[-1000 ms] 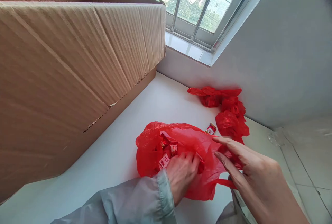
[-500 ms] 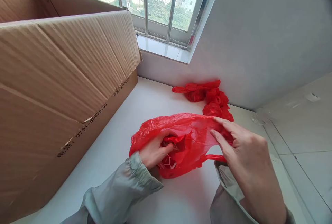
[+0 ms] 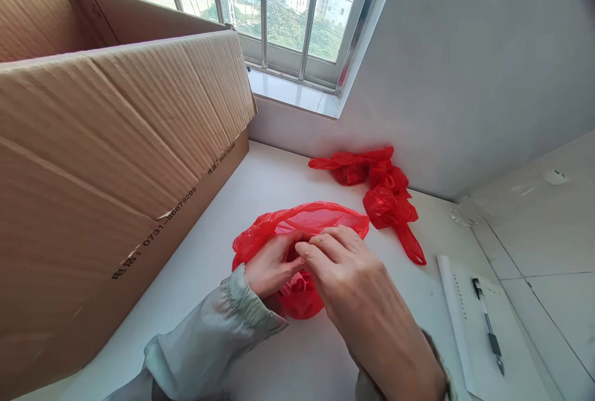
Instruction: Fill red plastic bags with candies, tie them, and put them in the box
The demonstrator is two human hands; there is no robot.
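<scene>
A thin red plastic bag (image 3: 302, 309) lies on the white table with its mouth spread and pale print on its near side. My left hand (image 3: 274, 264) reaches into the mouth, its fingers curled around a crumpled red plastic bundle that the hands now mostly cover. Against its fingertips, over the bag, is my right hand (image 3: 346, 277), closed in a pinch. What sits between the right fingertips is hidden.
On the left stands a large open cardboard box (image 3: 130, 141). Crumpled red bags (image 3: 385, 187) lie by the wall under the barred window (image 3: 297, 10). At right, a pen (image 3: 488, 326) rests on a notebook (image 3: 469, 314).
My right hand has let go of the bag's right edge and moved left to meet my left hand. The bag's right side has slackened, and the notebook and pen are uncovered.
</scene>
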